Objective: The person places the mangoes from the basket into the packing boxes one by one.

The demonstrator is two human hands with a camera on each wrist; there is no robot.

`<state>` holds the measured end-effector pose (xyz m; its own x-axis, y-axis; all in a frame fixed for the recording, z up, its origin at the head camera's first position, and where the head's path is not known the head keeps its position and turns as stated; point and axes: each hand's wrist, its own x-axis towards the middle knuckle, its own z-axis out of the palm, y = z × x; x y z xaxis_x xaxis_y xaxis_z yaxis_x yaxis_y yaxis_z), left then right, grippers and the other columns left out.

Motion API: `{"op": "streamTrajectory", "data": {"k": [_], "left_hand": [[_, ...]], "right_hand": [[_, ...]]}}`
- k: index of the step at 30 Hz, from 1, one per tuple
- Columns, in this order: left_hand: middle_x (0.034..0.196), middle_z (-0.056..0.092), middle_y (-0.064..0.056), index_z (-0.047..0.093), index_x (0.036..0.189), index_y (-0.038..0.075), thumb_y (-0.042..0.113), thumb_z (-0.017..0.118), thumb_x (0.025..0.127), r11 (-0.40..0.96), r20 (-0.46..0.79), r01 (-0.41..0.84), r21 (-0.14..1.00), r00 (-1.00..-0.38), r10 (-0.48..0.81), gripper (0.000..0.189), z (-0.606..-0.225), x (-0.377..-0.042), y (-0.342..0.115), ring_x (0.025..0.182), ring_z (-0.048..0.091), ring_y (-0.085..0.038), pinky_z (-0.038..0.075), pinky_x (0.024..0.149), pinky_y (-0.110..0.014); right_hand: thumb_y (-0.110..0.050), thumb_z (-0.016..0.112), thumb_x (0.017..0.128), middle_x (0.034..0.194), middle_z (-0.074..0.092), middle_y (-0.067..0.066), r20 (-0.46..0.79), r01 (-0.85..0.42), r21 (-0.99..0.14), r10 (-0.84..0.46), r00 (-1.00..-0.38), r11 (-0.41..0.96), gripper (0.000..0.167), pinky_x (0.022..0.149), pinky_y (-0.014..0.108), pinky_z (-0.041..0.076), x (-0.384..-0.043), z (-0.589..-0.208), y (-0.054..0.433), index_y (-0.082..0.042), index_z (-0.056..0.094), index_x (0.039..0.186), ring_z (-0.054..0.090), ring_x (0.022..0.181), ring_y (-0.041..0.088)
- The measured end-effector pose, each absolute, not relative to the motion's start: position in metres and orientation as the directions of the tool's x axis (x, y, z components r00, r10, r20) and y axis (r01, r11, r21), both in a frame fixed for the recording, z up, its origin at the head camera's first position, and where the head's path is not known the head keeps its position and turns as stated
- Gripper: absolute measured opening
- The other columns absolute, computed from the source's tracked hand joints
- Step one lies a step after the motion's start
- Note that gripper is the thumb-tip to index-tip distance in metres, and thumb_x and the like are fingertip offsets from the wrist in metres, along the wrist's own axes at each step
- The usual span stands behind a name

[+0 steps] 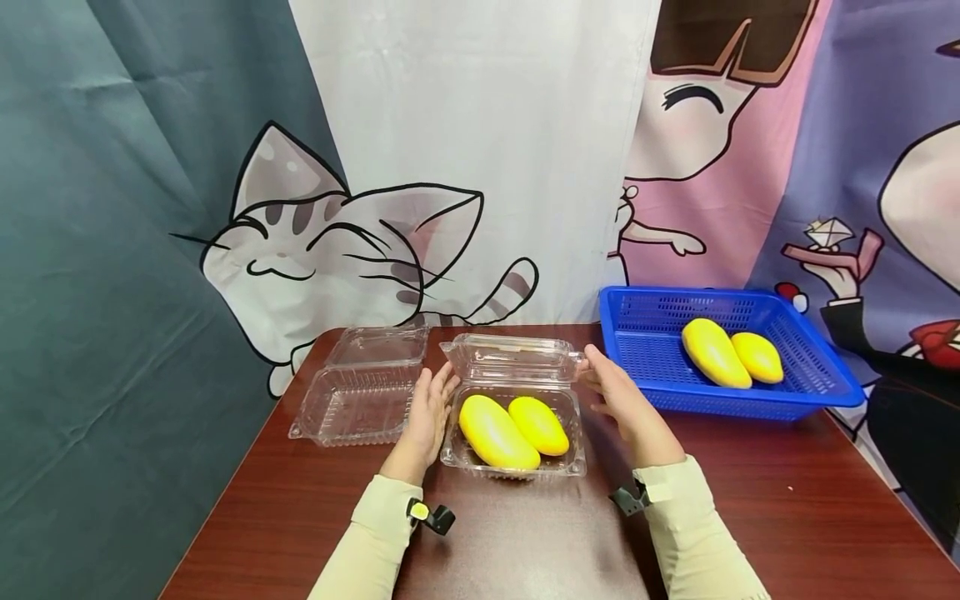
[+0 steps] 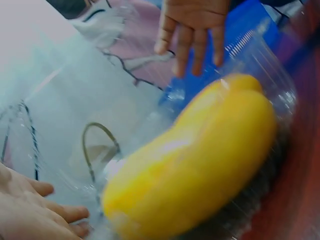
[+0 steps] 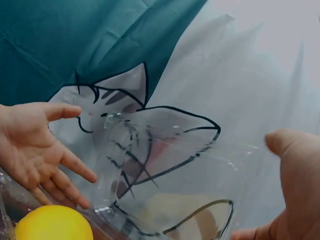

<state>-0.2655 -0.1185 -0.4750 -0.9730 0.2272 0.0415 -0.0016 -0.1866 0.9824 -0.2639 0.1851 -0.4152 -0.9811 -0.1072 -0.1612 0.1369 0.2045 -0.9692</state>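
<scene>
A clear plastic clamshell box (image 1: pixel 450 457) stands on the table with its lid (image 1: pixel 516 360) raised at the back. Inside lie a large yellow mango (image 1: pixel 497 433) and a smaller yellow mango (image 1: pixel 538 425), side by side. My left hand (image 1: pixel 426 421) is at the box's left side, fingers extended toward the lid. On the opposite side, my right hand (image 1: pixel 624 404) is held up with fingertips right at the lid's right edge. In the right wrist view the transparent lid (image 3: pixel 175 165) spans between the left palm and the right thumb.
Left of my left hand sits another clear clamshell box (image 1: pixel 352 408) with its lid up. A blue plastic basket (image 1: pixel 637 354) at the back right holds two yellow mangoes (image 1: pixel 716 354). Behind the table (image 1: pixel 525 542) hangs a printed curtain (image 1: pixel 487 100).
</scene>
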Motion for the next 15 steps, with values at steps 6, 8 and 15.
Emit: {"op": "streamTrajectory", "data": {"k": [6, 8, 15], "left_hand": [[0.166, 0.013, -0.024, 0.01, 0.163, 0.007, 0.069, 0.006, 0.1, -0.153, -0.037, -0.077, 0.985, -0.968, 0.248, 0.088, -0.465, -0.262, -0.124, 0.155, -0.002, -0.037, -0.008, 0.119, -0.06], [0.166, 0.013, -0.024, 0.01, 0.163, 0.006, 0.07, 0.008, 0.099, -0.151, -0.053, -0.093, 0.984, -0.967, 0.247, 0.09, -0.462, -0.26, -0.125, 0.155, -0.001, -0.037, -0.007, 0.119, -0.06], [0.166, 0.015, -0.022, 0.016, 0.16, 0.0, 0.066, 0.011, 0.102, -0.172, -0.044, -0.082, 0.982, -0.976, 0.212, 0.089, -0.461, -0.259, -0.126, 0.155, 0.002, -0.036, -0.003, 0.121, -0.057]], "right_hand": [[-0.059, 0.041, 0.102, 0.151, 0.04, 0.031, -0.161, 0.119, -0.961, -0.152, -0.975, 0.251, 0.079, 0.111, 0.061, 0.035, -0.26, -0.411, 0.187, 0.005, 0.037, 0.148, 0.036, 0.142, 0.047], [-0.053, 0.043, 0.104, 0.151, 0.04, 0.03, -0.133, 0.086, -0.967, -0.187, -0.973, 0.239, 0.073, 0.113, 0.06, 0.033, -0.259, -0.411, 0.188, 0.006, 0.036, 0.148, 0.035, 0.143, 0.047], [-0.034, 0.043, 0.107, 0.146, 0.043, 0.031, -0.008, -0.03, -0.99, -0.268, -0.963, 0.136, 0.057, 0.117, 0.06, 0.025, -0.263, -0.421, 0.194, 0.01, 0.041, 0.144, 0.034, 0.143, 0.047]]}}
